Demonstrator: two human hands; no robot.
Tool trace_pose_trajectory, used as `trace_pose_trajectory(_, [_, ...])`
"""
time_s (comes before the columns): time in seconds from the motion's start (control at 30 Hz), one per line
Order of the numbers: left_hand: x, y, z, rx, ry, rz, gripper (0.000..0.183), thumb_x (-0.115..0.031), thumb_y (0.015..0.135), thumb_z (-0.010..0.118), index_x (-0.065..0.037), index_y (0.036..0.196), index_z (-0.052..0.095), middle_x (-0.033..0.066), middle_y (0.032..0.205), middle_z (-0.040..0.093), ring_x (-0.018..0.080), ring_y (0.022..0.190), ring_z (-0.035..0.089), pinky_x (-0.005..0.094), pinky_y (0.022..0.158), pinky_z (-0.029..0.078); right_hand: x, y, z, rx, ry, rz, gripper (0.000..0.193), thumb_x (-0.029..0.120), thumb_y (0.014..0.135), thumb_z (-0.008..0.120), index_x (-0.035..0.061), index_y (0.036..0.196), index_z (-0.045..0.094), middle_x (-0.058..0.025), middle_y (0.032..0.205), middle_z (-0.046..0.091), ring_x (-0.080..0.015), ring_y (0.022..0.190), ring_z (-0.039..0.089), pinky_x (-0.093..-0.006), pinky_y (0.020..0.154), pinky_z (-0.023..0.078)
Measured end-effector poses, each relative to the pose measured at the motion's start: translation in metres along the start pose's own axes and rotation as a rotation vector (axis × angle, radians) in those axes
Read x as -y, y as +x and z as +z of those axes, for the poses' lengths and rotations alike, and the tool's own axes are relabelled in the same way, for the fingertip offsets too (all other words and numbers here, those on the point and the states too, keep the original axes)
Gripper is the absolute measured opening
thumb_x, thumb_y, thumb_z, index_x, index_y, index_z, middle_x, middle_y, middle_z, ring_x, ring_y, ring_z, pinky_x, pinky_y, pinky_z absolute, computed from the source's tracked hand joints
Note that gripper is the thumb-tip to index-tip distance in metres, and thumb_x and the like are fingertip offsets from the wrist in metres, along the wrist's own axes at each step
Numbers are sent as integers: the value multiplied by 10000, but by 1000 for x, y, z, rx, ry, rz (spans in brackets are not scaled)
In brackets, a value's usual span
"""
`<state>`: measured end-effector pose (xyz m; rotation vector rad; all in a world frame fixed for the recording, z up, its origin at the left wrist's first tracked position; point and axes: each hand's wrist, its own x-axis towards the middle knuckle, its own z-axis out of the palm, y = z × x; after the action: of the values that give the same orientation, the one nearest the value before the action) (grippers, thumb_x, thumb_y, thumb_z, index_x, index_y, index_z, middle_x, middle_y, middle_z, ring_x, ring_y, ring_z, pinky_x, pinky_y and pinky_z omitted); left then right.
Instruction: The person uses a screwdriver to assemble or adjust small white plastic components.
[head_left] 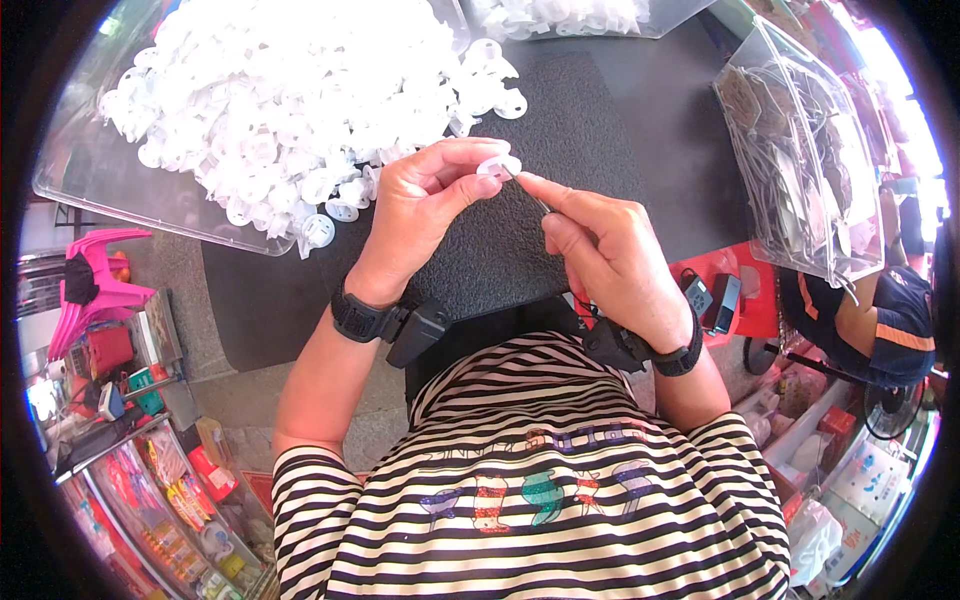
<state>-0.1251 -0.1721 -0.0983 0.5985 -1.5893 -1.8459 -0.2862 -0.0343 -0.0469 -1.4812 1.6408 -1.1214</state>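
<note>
Between the thumb and fingers of my left hand is a small round white plastic part, held over the dark table. My right hand is closed on a thin metal tool. The tool's far end meets the right side of the white part, and my right forefinger points along it. Glare blurs the tool's exact kind. A large heap of similar white plastic parts lies just beyond my left hand, in and around a clear plastic tray.
A black textured mat lies under my hands. Another clear bin with white pieces stands at the far edge. At right, a clear box holds tangled wire-like pieces. A pink plastic stool and goods shelves are to the left.
</note>
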Motion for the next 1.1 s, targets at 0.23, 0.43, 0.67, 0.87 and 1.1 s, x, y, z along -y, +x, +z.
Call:
trace_pose_trajectory(0.23, [1, -1, 0, 0, 16, 0, 282, 21, 880, 684, 6, 1161, 670, 84, 1087, 703, 129, 978, 661, 267, 885, 542, -1, 2, 0, -16, -50, -48, 373, 6, 911, 553, 12, 1279, 613, -146, 778, 616, -225, 613, 585, -311, 575, 472])
trace_pose_trajectory(0.43, [7, 0, -1, -16, 9, 23, 284, -30, 883, 712, -9, 1165, 680, 65, 1014, 722, 111, 926, 678, 241, 833, 554, -4, 4, 1, -21, -97, -88, 362, 2, 872, 588, -27, 1231, 619, -259, 854, 639, -387, 753, 658, -382, 685, 518])
trace_pose_trajectory(0.67, [5, 0, -2, -3, 26, -10, 274, 10, 893, 674, 14, 1167, 669, 88, 1079, 704, 135, 970, 664, 273, 868, 546, -7, -1, 6, -55, -90, -97, 399, -3, 909, 552, 24, 1303, 608, -87, 703, 588, -122, 508, 530, -281, 528, 442])
trace_pose_trajectory(0.87, [5, 1, -1, -3, -18, -12, 271, 10, 893, 676, 12, 1164, 669, 106, 1123, 696, 142, 986, 662, 277, 869, 548, -9, -7, 5, -69, -92, -85, 398, -7, 910, 552, 20, 1304, 604, -80, 720, 598, -113, 496, 535, -271, 506, 436])
trace_pose_trajectory(1.1, [3, 0, 0, -22, 17, 9, 250, 26, 875, 685, -2, 1124, 691, 105, 1173, 684, 129, 985, 657, 272, 888, 538, -4, -2, 6, -44, -105, -67, 360, 7, 878, 592, -28, 1236, 615, -231, 805, 624, -371, 728, 643, -395, 667, 506])
